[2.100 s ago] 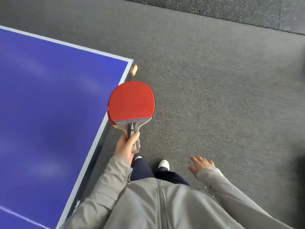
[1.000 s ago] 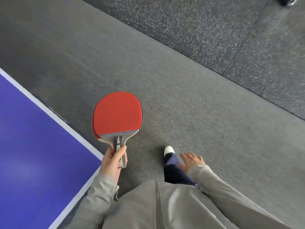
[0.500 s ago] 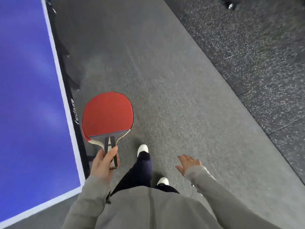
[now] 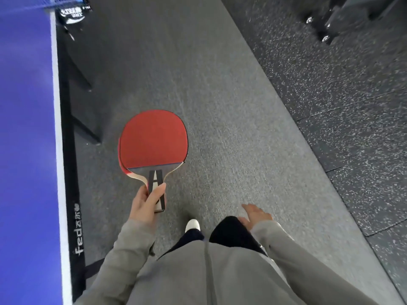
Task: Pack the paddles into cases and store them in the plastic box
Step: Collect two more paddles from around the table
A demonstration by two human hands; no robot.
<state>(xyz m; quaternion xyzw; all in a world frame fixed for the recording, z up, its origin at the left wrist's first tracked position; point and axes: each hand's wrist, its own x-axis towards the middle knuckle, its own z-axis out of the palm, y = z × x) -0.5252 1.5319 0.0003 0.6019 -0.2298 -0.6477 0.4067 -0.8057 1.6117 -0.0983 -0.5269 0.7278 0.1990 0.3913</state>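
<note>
My left hand (image 4: 146,204) grips the handles of two stacked paddles (image 4: 154,139). The top one shows a red rubber face, and a second red edge peeks out below it on the left. They hang flat over the grey carpet, just right of the table's side. My right hand (image 4: 255,214) hangs beside my right leg with its fingers relaxed and holds nothing. No case and no plastic box are in view.
The blue table-tennis table (image 4: 26,150) runs along the left with a white edge line and a black side rail. A net clamp (image 4: 72,13) sits at the top left. Dark speckled rubber flooring (image 4: 341,95) lies right, with a wheeled black object (image 4: 343,16) at top right.
I have turned and walked from the table's corner along its side. The table now runs straight down the left. My left hand still holds the paddles, and the net clamp has come into view.
</note>
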